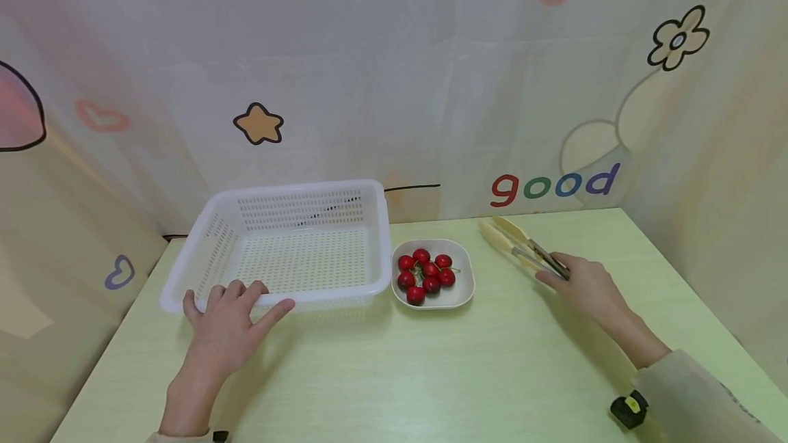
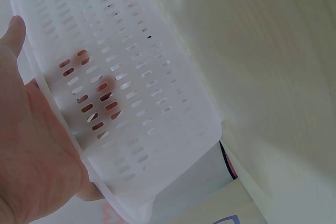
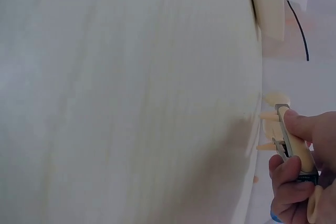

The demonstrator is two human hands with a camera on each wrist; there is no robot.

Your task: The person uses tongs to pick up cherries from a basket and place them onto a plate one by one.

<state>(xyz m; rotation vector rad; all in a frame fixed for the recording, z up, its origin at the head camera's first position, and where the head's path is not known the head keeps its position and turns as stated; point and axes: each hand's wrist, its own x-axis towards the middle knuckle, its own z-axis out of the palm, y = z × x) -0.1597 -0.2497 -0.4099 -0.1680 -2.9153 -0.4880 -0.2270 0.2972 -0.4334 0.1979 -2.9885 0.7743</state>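
My left hand (image 1: pixel 226 323) grips the front rim of a white perforated plastic basket (image 1: pixel 308 258). In the left wrist view, its fingertips show through the slots of the basket wall (image 2: pixel 142 77), so they lie on the inner side. My right hand (image 1: pixel 587 289) holds kitchen tongs (image 1: pixel 546 256) with metal arms and cream tips, which point away to the back left with a gap between them. Between basket and tongs, several red cherries (image 1: pixel 431 270) with green stems lie in a small white dish (image 1: pixel 452 298). In the right wrist view, thumb and fingers wrap the tongs' cream handle (image 3: pixel 298 142).
Everything stands on a pale green-yellow table (image 1: pixel 431 374). A printed curtain (image 1: pixel 418 87) hangs along the back edge and both sides. The basket's right side stands close to the dish.
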